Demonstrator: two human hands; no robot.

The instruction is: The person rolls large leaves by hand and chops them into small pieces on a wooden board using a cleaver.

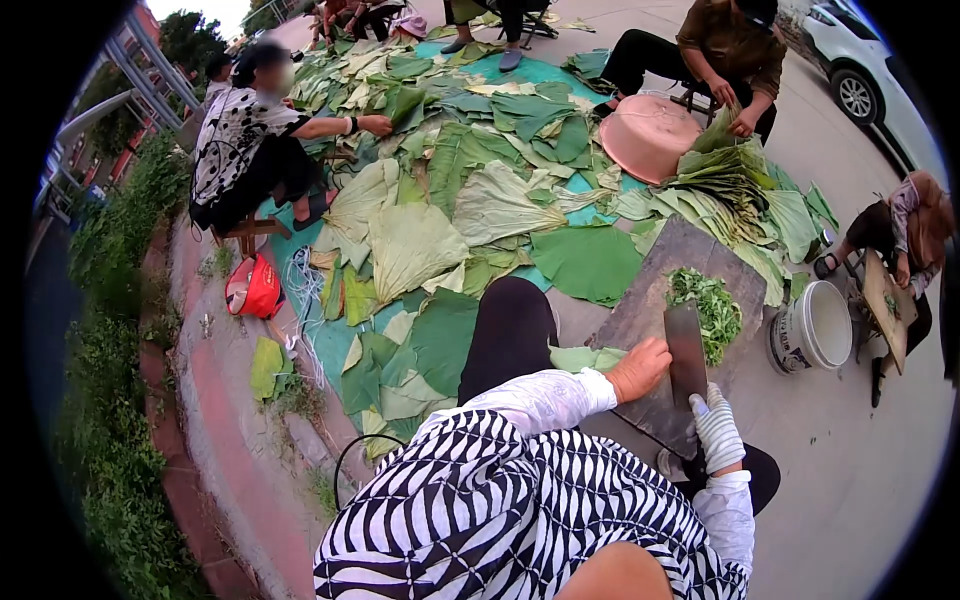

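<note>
In the head view, my right hand (717, 430), in a whitish glove, is closed round the handle of a cleaver (686, 352). The broad blade stands over a dark wooden chopping board (640, 300), which lies across my lap. A heap of shredded green leaf (712, 312) sits on the board at the blade's far side. Bare and with bent fingers, my left hand (641, 370) presses on a pale green leaf (582, 358) just left of the blade. Its fingertips are close to the cleaver; part of the leaf is hidden beneath them.
Large leaves (415, 250) cover a teal sheet ahead. Beyond the board are a leaf stack (735, 180) and a pink tub (650, 138). A white bucket (812, 325) stands right, a red bag (253, 287) left. Several people sit around, one with another board (885, 300).
</note>
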